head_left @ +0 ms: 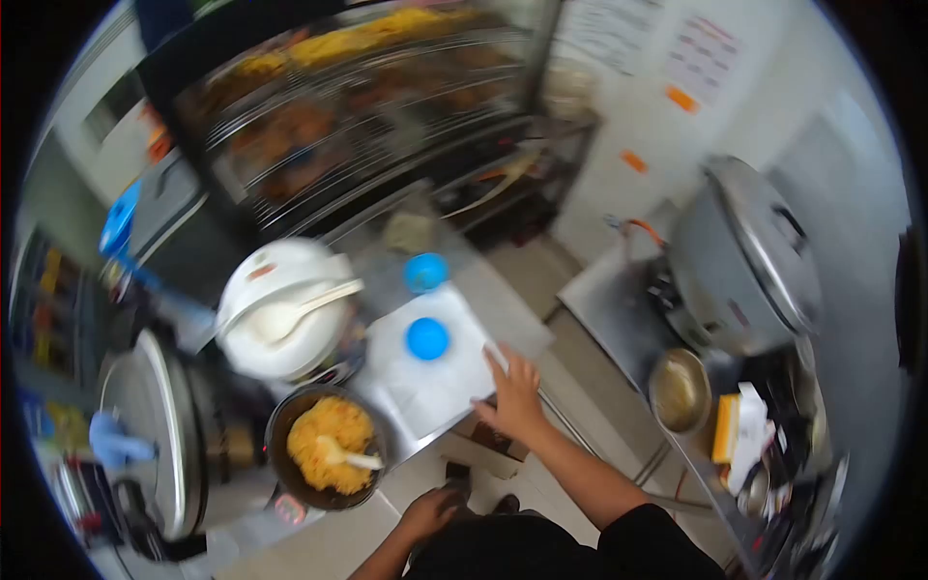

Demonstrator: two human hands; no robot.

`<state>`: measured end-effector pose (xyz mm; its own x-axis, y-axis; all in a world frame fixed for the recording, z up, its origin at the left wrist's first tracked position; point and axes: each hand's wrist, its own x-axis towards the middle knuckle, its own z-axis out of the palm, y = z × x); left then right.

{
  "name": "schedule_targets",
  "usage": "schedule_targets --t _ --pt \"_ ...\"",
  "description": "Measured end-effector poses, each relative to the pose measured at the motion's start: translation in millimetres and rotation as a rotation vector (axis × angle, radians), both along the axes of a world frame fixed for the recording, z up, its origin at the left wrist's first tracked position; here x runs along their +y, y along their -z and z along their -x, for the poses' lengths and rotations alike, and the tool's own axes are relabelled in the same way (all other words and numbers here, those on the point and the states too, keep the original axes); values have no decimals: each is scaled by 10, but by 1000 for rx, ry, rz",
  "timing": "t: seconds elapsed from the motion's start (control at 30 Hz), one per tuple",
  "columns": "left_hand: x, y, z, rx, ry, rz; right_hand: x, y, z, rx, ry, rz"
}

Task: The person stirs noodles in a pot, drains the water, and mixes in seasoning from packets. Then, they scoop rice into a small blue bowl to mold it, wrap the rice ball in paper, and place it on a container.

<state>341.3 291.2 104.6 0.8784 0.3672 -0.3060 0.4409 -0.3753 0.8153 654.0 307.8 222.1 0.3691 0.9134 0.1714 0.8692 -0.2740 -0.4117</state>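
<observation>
I see the right hand [514, 394] with fingers wide beside the edge of the white paper [416, 391] in mid-frame, where a careless pull could drag the blue cup [427, 338] upon it, while the left hand's [437, 510] state, lower centre, I cannot tell.

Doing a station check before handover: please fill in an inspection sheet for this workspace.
Surface: steel table, partly covered by a white sheet.
Job's things: blue round piece on the sheet, second blue piece beyond; pot of orange food with scoop.
Clutter: metal bowl, yellow box on right counter.
Hands: right hand spread at the sheet's edge, contact unclear; left hand low, grip unclear.
Cables: cord-like strand below the display case, blurred.
Surroundings: display case at back, tall lidded pot at right.
</observation>
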Motion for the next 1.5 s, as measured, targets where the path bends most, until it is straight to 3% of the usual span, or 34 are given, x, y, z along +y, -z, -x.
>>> schedule_targets --t 0.07,0.1,0.13,0.17,0.23,0.3,0.37,0.47,0.53,0.63,0.7,0.73,0.77,0.83,0.9,0.97,1.13,1.33,1.5 --pt "-91 460 266 170 -75 84 -908 360 -70 48 49 94" --pt "-131 974 517 220 0 -50 -1427 703 -108 118 38 112" --pt "-118 1220 699 332 113 -132 -1967 802 -63 242 100 385" --pt "-48 1778 977 455 217 -190 -2480 835 13 321 126 678" --pt "96 1916 850 645 335 -173 -3612 1151 272 454 241 1069" --pt "177 1900 518 790 395 -161 -4603 1310 652 588 464 1138" --pt "113 1893 124 867 441 -179 -5497 1357 1160 661 710 1019" --pt "-163 1870 -451 927 516 -231 -6904 2713 2039 947 671 897" --pt "-452 1896 -844 931 615 -271 -7420 2816 2145 1134 779 729" --pt "-1087 2073 -1422 684 930 -399 -7968 2450 2359 1346 986 433" --pt "-1762 2142 -1757 149 927 -521 -8211 1943 2192 1457 1093 209" --pt "-2096 2134 -2096 13 1018 -544 -8319 1814 2122 1484 1199 -6" --pt "-2446 2018 -2344 68 953 -442 -8442 1705 2062 1497 1302 -221" --pt "-3405 1019 -2821 64 811 -202 -8718 1483 1846 1370 1440 -512" --pt "-4123 387 -3146 -2 780 40 -9026 1404 1548 920 1559 -398" --pt "-4602 27 -3491 -20 840 235 -9354 1391 1162 662 1655 -422" --pt "-5339 -413 -4134 9 839 430 -9948 861 170 316 1669 -440" --pt "-5886 -557 -4635 42 696 550 -10752 664 -797 179 1786 -419" --pt "-6323 -593 -4941 65 580 521 -11880 1015 -1316 25 1827 -179"
